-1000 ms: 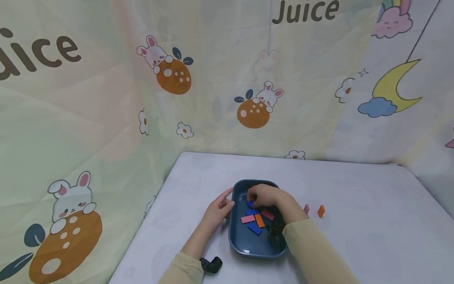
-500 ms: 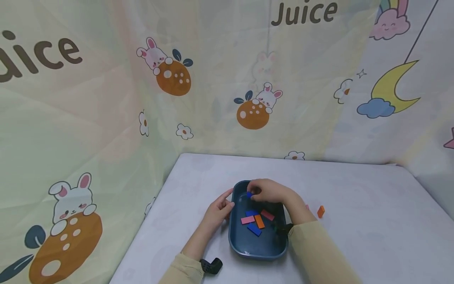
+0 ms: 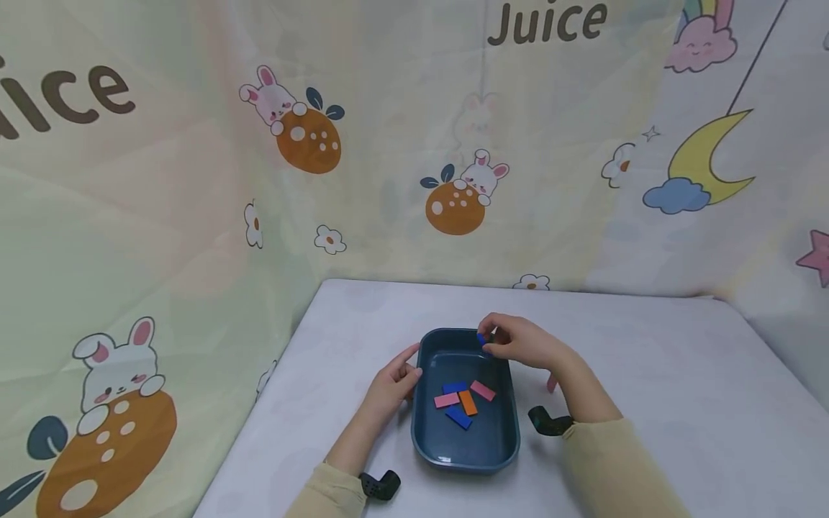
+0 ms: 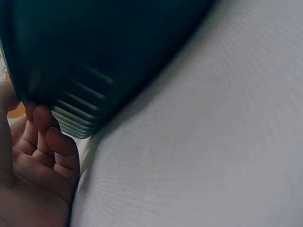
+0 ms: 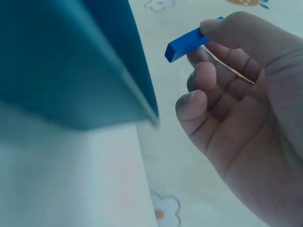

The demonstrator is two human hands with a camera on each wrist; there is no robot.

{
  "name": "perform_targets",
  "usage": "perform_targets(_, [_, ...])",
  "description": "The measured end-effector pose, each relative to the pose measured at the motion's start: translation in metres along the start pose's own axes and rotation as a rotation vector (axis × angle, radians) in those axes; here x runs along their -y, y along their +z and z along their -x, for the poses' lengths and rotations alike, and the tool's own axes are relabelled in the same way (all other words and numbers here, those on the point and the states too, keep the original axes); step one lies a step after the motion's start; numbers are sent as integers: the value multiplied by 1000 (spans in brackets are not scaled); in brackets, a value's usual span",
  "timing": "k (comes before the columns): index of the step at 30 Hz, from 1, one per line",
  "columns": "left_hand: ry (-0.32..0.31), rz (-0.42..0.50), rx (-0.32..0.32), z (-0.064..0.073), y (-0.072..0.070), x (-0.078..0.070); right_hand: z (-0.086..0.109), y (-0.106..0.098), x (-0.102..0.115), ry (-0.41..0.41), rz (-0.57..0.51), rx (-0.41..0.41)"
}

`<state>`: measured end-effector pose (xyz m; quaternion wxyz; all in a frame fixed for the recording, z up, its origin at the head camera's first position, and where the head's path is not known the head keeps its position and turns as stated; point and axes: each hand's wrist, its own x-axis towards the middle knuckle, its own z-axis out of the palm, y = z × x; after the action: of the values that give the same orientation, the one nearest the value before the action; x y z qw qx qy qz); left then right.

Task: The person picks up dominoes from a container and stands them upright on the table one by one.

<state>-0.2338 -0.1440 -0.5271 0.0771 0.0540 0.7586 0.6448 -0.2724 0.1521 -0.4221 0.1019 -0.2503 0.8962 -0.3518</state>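
A dark blue rectangular tray [image 3: 465,450] lies on the table. Several small blocks are inside it: blue blocks [image 3: 458,417], an orange block [image 3: 468,403] and pink blocks [image 3: 482,391]. With its thumb at the rim and its fingers against the outer wall, my left hand [image 3: 391,385] pinches the tray's left side. Between thumb and forefinger, my right hand [image 3: 521,339] holds a blue block [image 5: 187,44] above the tray's far right corner. In the right wrist view that block is clear of the tray wall, and the right hand's other fingers are loosely curled.
On the table [image 3: 648,374], right of the tray, a pink block [image 3: 552,383] stands partly hidden by the right forearm. A black wrist device [image 3: 549,421] is on each wrist. Printed fabric [image 3: 388,129] hangs behind and to the left.
My right hand has lifted the blue block from among the others in the tray and carried it up and rightward to the far right corner. The left hand keeps its place.
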Motion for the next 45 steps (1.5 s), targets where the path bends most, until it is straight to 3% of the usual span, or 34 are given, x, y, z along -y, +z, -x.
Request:
perform_targets(15, [-4, -8, -4, 1, -1, -2, 67, -31, -50, 157, -51, -136])
perform_targets(29, [-20, 1, -4, 4, -1, -7, 121, -54, -85, 196, -6, -229])
perform_targets(37, [-29, -6, -8, 3, 0, -4, 142, -52, -115, 213, -8, -253])
perform_targets(45, [-27, -5, -13, 4, 0, -6, 149, -45, -135, 283, -27, -230])
